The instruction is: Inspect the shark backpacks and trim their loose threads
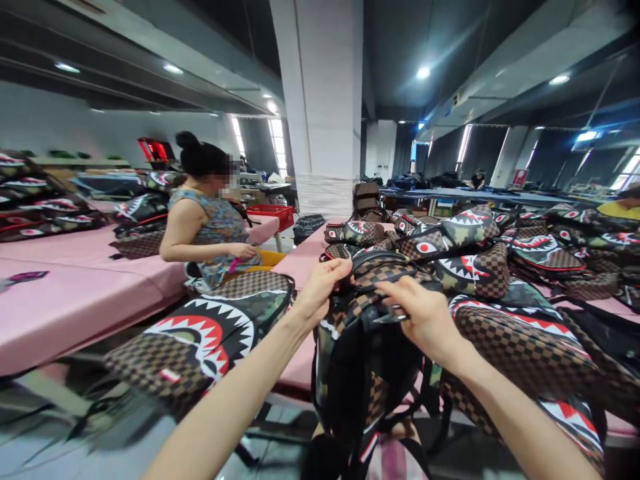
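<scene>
1. Backpack (367, 363): brown-and-dark check fabric, black panel facing camera, camo patch and white jagged-tooth print on its left side.
2. Pose: roughly upright, gripped near the top.
3. Place: at near edge of pink table (299, 363), lower part in front of that edge.
4. State: black carry handle arched on top; check fabric creased below it; strap ends loose at lower right; white-and-red strip near bottom. Zip state unclear.

In your grip: one soft, rounded black backpack (355, 367), brown-and-tan checkered panels, green camouflage side. Left of your grip: one flat, brown-checkered backpack (200, 333), black section, jagged white and red teeth. Right of it: piled checkered bags (520, 340), red-and-white teeth. Farther left: plain pink table covering (75, 300).
</scene>
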The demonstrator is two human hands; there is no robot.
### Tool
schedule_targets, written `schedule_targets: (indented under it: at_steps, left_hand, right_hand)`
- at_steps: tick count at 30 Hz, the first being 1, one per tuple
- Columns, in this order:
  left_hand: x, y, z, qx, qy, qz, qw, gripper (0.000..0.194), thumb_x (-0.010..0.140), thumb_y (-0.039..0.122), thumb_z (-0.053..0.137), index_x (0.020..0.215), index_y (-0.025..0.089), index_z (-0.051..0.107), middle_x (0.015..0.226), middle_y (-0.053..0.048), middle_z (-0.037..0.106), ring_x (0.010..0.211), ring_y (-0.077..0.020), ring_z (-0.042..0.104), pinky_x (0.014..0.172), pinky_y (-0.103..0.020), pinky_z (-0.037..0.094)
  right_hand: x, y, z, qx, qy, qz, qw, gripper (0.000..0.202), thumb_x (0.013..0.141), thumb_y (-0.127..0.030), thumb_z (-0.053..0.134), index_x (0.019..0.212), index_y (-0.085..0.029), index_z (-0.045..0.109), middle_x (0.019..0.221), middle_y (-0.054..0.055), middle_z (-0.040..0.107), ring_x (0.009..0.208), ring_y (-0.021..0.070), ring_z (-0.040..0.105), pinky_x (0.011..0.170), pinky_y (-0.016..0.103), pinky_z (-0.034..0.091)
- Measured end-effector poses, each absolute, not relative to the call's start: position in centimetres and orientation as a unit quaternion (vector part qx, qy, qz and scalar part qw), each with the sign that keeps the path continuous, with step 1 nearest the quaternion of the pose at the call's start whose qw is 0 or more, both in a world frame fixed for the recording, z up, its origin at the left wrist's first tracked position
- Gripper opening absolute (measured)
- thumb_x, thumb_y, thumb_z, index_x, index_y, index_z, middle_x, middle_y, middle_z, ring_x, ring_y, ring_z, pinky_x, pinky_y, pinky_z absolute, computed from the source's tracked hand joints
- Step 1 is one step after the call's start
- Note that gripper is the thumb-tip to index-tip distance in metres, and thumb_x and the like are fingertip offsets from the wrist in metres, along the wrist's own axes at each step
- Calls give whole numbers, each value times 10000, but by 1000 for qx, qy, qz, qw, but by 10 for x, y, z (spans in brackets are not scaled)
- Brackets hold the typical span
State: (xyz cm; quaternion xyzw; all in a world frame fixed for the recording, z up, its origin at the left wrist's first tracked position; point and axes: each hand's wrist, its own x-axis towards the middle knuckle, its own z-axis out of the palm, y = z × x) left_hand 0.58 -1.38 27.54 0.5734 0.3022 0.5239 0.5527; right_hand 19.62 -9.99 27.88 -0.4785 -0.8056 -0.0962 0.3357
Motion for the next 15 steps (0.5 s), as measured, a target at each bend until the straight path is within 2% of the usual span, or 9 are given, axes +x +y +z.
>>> schedule_targets:
  at_steps: [3, 6, 9, 11, 13, 15]
  left_hand:
    - [1, -12, 279, 542, 289, 499, 611, 425, 528, 458, 769, 627, 102, 559, 544, 7, 531, 443, -35, 377, 397, -165, 177]
    - [-11, -6, 285, 526, 275, 431, 680, 424, 463, 376, 819, 631, 92, 553, 529, 19, 510, 398, -8, 330, 368, -154, 104]
    - [-19, -3, 286, 515, 263, 409, 706, 401, 467, 319, 830, 626, 87, 544, 504, 43, 469, 369, 12, 278, 355, -142, 85]
    - [-22, -4, 285, 509, 256, 416, 709, 395, 476, 315, 830, 620, 85, 542, 500, 45, 466, 366, 13, 278, 350, -137, 96]
    - [-22, -5, 283, 507, 251, 427, 706, 392, 483, 322, 828, 625, 84, 550, 517, 29, 496, 375, 7, 307, 352, -133, 111]
    - [-20, -7, 282, 505, 251, 441, 698, 386, 482, 325, 826, 621, 85, 558, 523, 20, 515, 380, 4, 320, 355, -133, 115]
  right_hand:
    - [158, -104, 300, -480, -851, -167, 131, 388, 845, -165, 416, 1180, -293, 564, 898, 44, 619, 692, 140, 588, 559, 229, 353]
    - [136, -96, 318, -429, -881, -198, 21, 349, 861, -173, 398, 1141, -282, 577, 859, 54, 627, 672, 148, 576, 544, 238, 302]
    - [120, -90, 326, -384, -903, -194, -23, 242, 868, -189, 411, 972, -210, 627, 830, 69, 645, 703, 166, 579, 553, 252, 283]
    - [112, -92, 327, -367, -915, -165, -35, 196, 865, -299, 461, 884, -197, 627, 828, 67, 657, 710, 171, 581, 553, 254, 275]
    - [109, -98, 324, -386, -910, -150, -27, 242, 833, -414, 501, 877, -202, 610, 824, 61, 665, 680, 175, 580, 540, 254, 264]
    - [112, -104, 321, -435, -887, -155, -8, 213, 825, -367, 495, 939, -210, 583, 810, 50, 668, 641, 175, 578, 527, 254, 252]
